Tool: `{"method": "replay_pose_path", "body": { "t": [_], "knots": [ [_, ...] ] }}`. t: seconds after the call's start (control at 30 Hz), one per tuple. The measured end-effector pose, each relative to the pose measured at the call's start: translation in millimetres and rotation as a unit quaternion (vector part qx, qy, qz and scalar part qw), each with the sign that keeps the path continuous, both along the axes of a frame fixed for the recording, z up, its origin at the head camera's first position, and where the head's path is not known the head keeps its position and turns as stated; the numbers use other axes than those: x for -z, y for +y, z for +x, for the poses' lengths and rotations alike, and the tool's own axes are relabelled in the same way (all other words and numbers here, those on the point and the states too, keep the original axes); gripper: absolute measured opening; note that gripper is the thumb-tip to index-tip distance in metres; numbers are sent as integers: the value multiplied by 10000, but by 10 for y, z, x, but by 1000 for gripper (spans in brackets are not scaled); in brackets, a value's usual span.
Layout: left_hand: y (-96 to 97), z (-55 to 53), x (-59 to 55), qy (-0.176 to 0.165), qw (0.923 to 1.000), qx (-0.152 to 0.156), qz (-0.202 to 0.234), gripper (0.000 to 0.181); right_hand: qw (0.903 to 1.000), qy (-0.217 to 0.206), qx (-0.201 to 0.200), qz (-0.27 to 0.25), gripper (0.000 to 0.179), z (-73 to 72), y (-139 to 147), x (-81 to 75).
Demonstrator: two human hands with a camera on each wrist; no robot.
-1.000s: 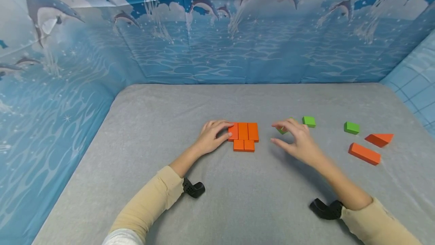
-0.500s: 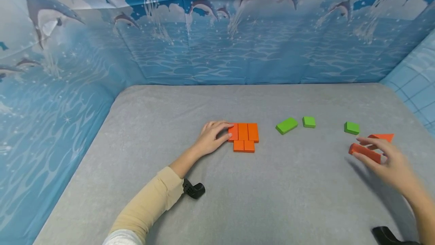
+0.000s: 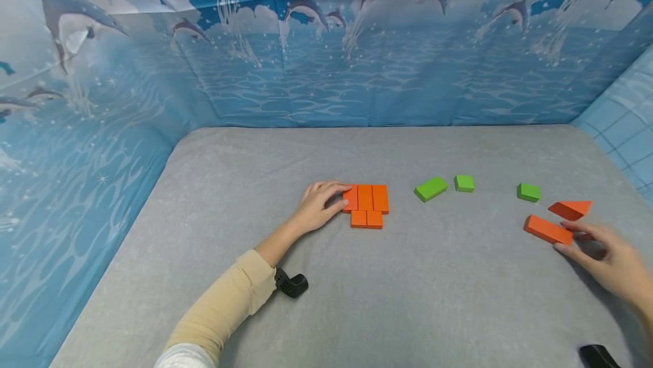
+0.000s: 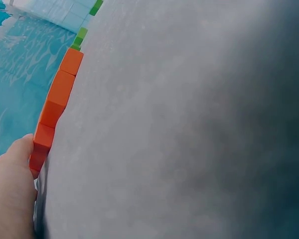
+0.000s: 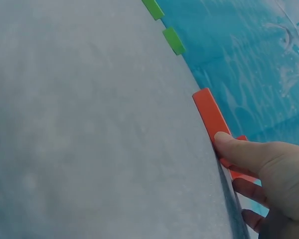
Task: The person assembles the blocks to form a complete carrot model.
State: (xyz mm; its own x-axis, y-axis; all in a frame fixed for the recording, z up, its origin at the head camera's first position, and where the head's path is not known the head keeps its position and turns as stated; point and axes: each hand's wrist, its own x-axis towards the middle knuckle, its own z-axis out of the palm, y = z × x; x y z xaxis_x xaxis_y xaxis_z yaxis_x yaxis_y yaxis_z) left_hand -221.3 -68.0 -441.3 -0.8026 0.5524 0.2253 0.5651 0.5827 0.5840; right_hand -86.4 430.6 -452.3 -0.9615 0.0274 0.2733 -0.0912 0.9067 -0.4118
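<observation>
Pinching the right end of the orange bar (image 3: 547, 229), your right grip (image 3: 607, 257) has closed to the bar's width, thumb along the near side and a finger on the far side. The bar lies on the grey desk (image 3: 433, 288), toward the right. Just beyond it sits the orange wedge (image 3: 571, 210), with a green block (image 3: 528, 193) near that, farther back and to the left.

Your left grip (image 3: 315, 207) is partly open, thumb and index finger apart, both touching the left block (image 3: 351, 201); you cannot tell whether they squeeze it. That block touches two others in the far row (image 3: 372, 197), and two shorter blocks (image 3: 366, 219) touch the row's near side. Between your hands, well apart from both, lie a long green block (image 3: 431, 189) and a small green block (image 3: 463, 183).
</observation>
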Motion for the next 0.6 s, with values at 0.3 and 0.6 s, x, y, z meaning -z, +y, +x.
{"method": "replay_pose_path", "body": {
  "t": [0.3,0.6],
  "knots": [
    [6,-14,14,88,9999,-50,-19,37,9999,116,78,78,40,-6,-33,5],
    [7,-23,17,62,9999,-63,-98,37,9997,-135,136,-174,42,-45,-236,-190]
  ]
}}
